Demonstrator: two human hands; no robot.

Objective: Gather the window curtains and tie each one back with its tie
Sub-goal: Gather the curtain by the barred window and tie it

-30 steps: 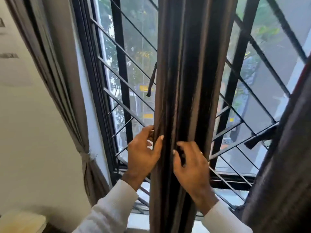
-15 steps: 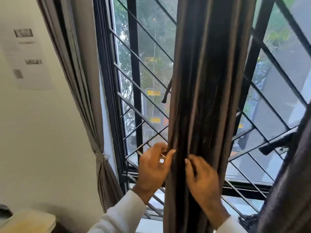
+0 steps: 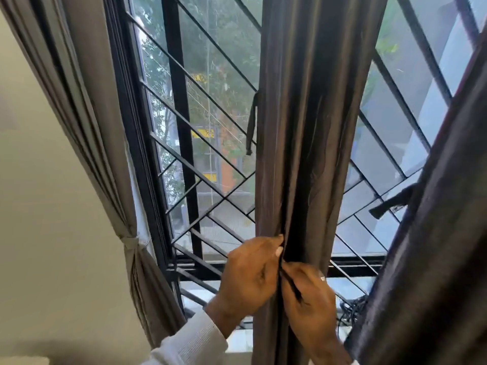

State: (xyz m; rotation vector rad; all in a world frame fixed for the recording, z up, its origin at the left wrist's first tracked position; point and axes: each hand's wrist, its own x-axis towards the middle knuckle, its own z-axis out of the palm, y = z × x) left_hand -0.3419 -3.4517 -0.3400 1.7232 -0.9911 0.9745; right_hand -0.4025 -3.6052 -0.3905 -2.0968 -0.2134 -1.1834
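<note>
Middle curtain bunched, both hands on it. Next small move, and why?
Probably draw the thin dark strip, likely the tie, around the gathered middle curtain. Both the left hand and right hand pinch it at the folds, and no band circles this curtain yet, unlike the tied left curtain.

You are standing in a room of a home, as indicated by the full-length brown curtains (image 3: pixel 311 127) at a window (image 3: pixel 224 61) fitted with a black metal security grille (image 3: pixel 181 122), a plain cream wall (image 3: pixel 52 206), and trees and buildings visible outside.
</note>
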